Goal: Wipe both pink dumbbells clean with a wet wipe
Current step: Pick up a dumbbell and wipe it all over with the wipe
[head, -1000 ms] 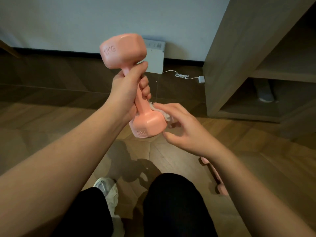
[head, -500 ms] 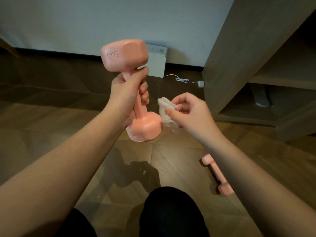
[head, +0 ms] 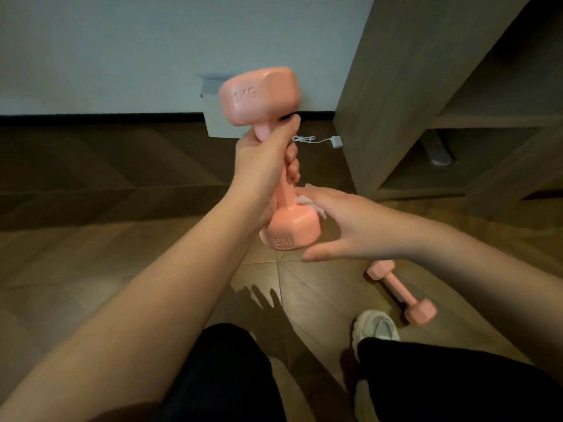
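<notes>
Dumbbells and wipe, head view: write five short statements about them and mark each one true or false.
1. The left hand grips the handle of the held dumbbell. True.
2. The held dumbbell rests on the floor. False: it is held upright in the air.
3. The right hand presses the wet wipe against the dumbbell's lower head. True.
4. The second dumbbell sits on a shelf. False: it lies on the floor beside the shoe.
5. The held dumbbell is marked 2KG. False: it reads 1KG.
</notes>
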`<action>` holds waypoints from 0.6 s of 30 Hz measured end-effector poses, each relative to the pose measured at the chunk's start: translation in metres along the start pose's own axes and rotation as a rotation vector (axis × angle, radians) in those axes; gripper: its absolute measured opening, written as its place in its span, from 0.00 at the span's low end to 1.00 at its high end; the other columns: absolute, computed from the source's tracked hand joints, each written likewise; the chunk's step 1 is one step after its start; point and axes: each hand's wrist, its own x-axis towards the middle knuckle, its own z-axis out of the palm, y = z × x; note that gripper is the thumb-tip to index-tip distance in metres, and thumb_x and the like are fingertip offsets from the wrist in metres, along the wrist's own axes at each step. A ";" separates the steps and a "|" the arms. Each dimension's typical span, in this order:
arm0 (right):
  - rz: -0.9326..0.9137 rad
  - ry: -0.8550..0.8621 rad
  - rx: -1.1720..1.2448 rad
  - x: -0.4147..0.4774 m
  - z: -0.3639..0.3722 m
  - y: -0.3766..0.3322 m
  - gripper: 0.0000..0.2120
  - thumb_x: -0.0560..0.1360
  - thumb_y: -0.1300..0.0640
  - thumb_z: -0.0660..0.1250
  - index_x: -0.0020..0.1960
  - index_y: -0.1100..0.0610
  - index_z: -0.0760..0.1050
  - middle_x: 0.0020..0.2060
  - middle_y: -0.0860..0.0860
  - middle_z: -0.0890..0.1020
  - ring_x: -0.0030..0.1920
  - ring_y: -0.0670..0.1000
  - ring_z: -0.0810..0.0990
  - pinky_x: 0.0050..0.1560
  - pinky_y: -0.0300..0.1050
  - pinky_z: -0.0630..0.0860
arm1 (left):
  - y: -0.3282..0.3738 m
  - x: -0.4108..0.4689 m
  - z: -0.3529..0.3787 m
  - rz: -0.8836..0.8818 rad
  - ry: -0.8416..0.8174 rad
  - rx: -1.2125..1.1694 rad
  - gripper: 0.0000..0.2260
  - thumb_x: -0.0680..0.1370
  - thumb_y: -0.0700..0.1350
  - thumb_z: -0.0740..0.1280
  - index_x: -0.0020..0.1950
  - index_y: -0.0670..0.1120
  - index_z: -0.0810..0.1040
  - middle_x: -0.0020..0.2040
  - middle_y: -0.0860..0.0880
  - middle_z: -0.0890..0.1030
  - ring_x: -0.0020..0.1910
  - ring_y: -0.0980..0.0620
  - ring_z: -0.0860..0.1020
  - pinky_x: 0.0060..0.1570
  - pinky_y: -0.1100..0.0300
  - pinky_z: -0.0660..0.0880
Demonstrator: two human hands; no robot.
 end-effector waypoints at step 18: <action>0.096 0.196 -0.069 -0.014 -0.018 0.047 0.28 0.63 0.38 0.75 0.60 0.44 0.76 0.52 0.38 0.80 0.56 0.35 0.76 0.52 0.32 0.75 | -0.043 0.038 0.024 -0.128 -0.210 -0.246 0.03 0.79 0.41 0.65 0.50 0.42 0.76 0.36 0.48 0.78 0.33 0.53 0.76 0.37 0.58 0.76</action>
